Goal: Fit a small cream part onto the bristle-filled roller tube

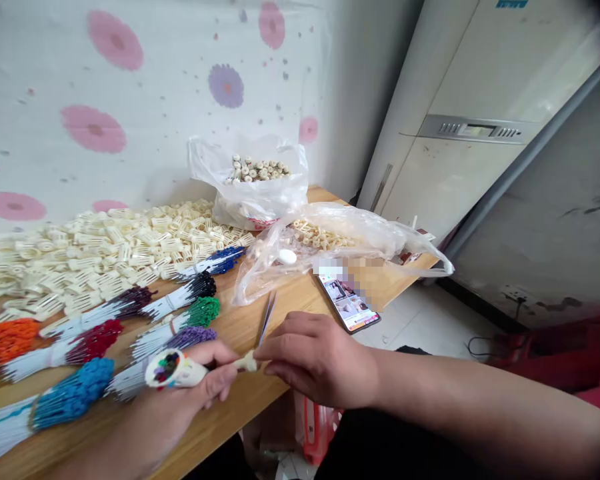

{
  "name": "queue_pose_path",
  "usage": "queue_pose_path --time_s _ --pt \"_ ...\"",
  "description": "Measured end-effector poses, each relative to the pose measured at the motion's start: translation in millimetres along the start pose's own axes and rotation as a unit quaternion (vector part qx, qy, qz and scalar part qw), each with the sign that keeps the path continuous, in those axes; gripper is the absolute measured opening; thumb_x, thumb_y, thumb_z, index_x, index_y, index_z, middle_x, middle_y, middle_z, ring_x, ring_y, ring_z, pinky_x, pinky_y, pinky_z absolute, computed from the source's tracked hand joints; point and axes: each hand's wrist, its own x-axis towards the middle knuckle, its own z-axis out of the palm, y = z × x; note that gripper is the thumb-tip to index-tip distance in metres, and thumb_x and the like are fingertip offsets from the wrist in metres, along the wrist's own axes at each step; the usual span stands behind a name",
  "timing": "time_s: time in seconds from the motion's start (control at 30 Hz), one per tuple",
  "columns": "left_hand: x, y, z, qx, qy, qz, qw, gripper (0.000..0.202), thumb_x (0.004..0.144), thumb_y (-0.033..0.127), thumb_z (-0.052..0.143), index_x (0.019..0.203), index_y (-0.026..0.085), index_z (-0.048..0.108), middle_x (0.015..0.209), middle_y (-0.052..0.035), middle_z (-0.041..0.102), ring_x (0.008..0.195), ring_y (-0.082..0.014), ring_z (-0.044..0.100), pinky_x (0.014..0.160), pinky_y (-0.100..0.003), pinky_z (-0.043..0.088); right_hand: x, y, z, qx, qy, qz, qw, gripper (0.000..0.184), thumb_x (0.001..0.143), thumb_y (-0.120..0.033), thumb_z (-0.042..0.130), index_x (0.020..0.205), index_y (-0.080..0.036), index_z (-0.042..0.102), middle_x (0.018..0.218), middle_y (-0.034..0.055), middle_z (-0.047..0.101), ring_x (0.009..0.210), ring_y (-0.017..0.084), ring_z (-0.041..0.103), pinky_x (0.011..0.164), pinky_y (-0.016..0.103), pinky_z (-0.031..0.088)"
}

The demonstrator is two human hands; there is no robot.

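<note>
Cream tapered tube (pixel 193 375) is held above the near edge of the wooden counter (pixel 240 413), center-left. Long axis runs left-right, close to level; wide mouth faces left and is tipped up, multicolored bits visible inside; narrow end points right. Tube body is wrapped by the left hand (pixel 200 393), grip closed on it. Fingertips of the right hand (pixel 320 360) are bunched at the narrow end; whether anything is pinched in that grip cannot be told.

Counter: color-tipped, white-stemmed bundles (pixel 73 397) are laid out at left, heads mostly to the right. Cream slotted pieces (pixel 105 247) are heaped behind them, far left. Round cream parts (pixel 260 170) are held in a plastic bag (pixel 250 203), far center; small cream parts (pixel 325 237) are contained in a second, flattened bag (pixel 380 230) to its right. A thin metal tool (pixel 267 317) is laid just beyond the hands, a lit phone (pixel 347 300) to its right.

Room: far wall is covered in a flower-print sheet (pixel 170 80); tall white cabinet unit (pixel 460 87) is stood far right, on tiled floor (pixel 430 313).
</note>
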Motion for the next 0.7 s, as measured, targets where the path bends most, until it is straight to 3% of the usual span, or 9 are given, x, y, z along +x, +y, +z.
queue_pose_path --time_s 0.13,0.27,0.47,0.7 --pt "7 2 6.7 -0.047 0.006 0.012 0.999 0.037 0.083 0.050 0.054 0.064 0.019 0.055 0.056 0.0041 0.049 0.051 -0.0100 0.042 0.048 -0.020 0.034 6 10 5 0.015 0.037 0.033 0.999 0.010 0.092 -0.021 0.052 0.090 -0.017 0.060 0.080 0.0061 0.067 0.074 0.014 0.060 0.068 0.024 0.049" --pt "14 -1 -1.6 -0.014 -0.003 0.023 1.000 0.035 0.084 0.047 0.054 0.063 0.019 0.054 0.057 0.0041 0.051 0.052 -0.0100 0.043 0.049 -0.020 0.035 17 17 6 0.057 0.052 0.056 0.995 0.006 0.088 -0.019 0.056 0.085 -0.017 0.061 0.078 0.0047 0.064 0.071 0.013 0.058 0.067 0.023 0.049" --pt "16 2 -16.3 0.047 0.037 0.019 0.998 0.036 0.083 0.048 0.052 0.062 0.020 0.055 0.056 0.0034 0.051 0.054 -0.0119 0.045 0.051 -0.022 0.035 34 25 21 0.092 0.061 0.101 0.989 0.008 0.087 -0.021 0.060 0.083 -0.016 0.063 0.079 0.0034 0.063 0.069 0.011 0.057 0.063 0.021 0.047" --pt "7 -28 -21.5 0.068 0.047 0.009 0.997 0.038 0.086 0.051 0.047 0.067 0.020 0.058 0.058 0.0024 0.051 0.056 -0.0136 0.047 0.052 -0.023 0.036 44 30 34 0.070 0.010 0.065 0.995 0.010 0.089 -0.022 0.057 0.081 -0.017 0.059 0.080 0.0041 0.064 0.073 0.013 0.058 0.068 0.023 0.048"
